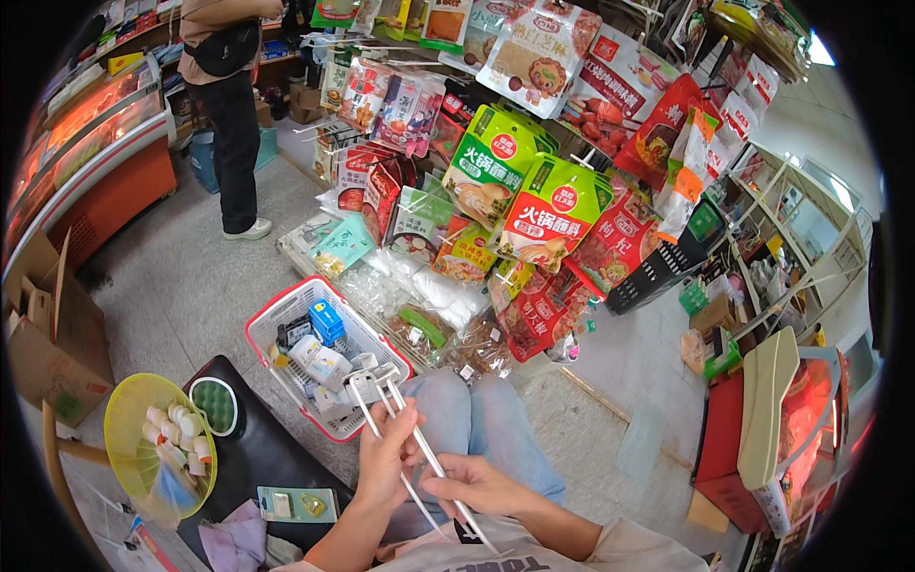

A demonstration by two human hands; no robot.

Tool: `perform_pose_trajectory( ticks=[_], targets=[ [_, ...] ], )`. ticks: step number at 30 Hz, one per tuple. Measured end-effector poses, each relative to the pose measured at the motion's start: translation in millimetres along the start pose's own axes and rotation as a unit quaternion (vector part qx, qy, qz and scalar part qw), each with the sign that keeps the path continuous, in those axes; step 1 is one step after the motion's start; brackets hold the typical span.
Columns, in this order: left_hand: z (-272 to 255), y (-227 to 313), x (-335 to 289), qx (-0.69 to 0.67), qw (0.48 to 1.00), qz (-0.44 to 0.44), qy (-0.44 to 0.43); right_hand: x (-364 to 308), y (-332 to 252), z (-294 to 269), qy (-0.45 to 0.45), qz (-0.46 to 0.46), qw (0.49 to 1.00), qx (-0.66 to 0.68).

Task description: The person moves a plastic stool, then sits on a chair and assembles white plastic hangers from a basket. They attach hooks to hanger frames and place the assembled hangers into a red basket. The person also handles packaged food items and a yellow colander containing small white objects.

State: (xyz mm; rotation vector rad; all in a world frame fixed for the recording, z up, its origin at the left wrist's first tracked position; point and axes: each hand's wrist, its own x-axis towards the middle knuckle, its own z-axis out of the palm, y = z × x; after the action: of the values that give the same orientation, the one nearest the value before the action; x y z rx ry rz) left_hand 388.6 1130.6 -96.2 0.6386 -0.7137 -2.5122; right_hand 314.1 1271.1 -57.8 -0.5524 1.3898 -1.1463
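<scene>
A white display hook [426, 446] with long thin prongs and a small head lies across my lap, its prongs pointing down toward my shirt. My left hand [383, 465] is closed around it just below the head. Lower along the prongs, my right hand [477, 483] pinches it between thumb and fingers. Just beyond the hook's head stands a white basket [259, 329] with a red rim. Inside it are a blue box [326, 322] and several small white packages [329, 366]. My jeans-clad knees [500, 419] are beyond my hands.
A rack of hanging seasoning packets [503, 157] rises ahead. To my left, a black seat [276, 458] holds a carded package [297, 504], beside a yellow mesh basket [116, 429] of small bottles. A person [229, 105] stands at far left near a display case [119, 181].
</scene>
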Motion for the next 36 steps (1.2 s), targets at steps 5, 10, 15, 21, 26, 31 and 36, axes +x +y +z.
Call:
perform_pose_trajectory(
  ticks=[5, 10, 15, 21, 26, 31, 36],
  targets=[
    [4, 3, 16, 0.009, 1.0, -0.001, -0.009, 12, -1, -15, -0.011, -0.002, 1.0, 0.0],
    [8, 1, 37, 0.043, 0.998, 0.016, -0.031, 20, -10, -32, 0.004, 0.015, 0.996, 0.085],
    [22, 6, 54, 0.027, 0.999, 0.018, -0.041, 21, -19, -53, 0.014, -0.053, 0.995, 0.087],
    [20, 7, 67, 0.017, 0.999, 0.01, -0.048, 28, -24, -62, 0.046, -0.061, 0.992, 0.097],
    [18, 1, 74, -0.022, 0.996, -0.032, -0.081, 31, -12, -72, 0.072, -0.049, 0.987, 0.132],
    [3, -1, 71, -0.039, 0.995, -0.071, -0.061, 39, -6, -67, 0.123, -0.046, 0.983, 0.126],
    [-9, -12, 72, -0.048, 0.993, -0.105, -0.004, 43, 4, -64, 0.17, -0.055, 0.977, 0.119]
  ],
)
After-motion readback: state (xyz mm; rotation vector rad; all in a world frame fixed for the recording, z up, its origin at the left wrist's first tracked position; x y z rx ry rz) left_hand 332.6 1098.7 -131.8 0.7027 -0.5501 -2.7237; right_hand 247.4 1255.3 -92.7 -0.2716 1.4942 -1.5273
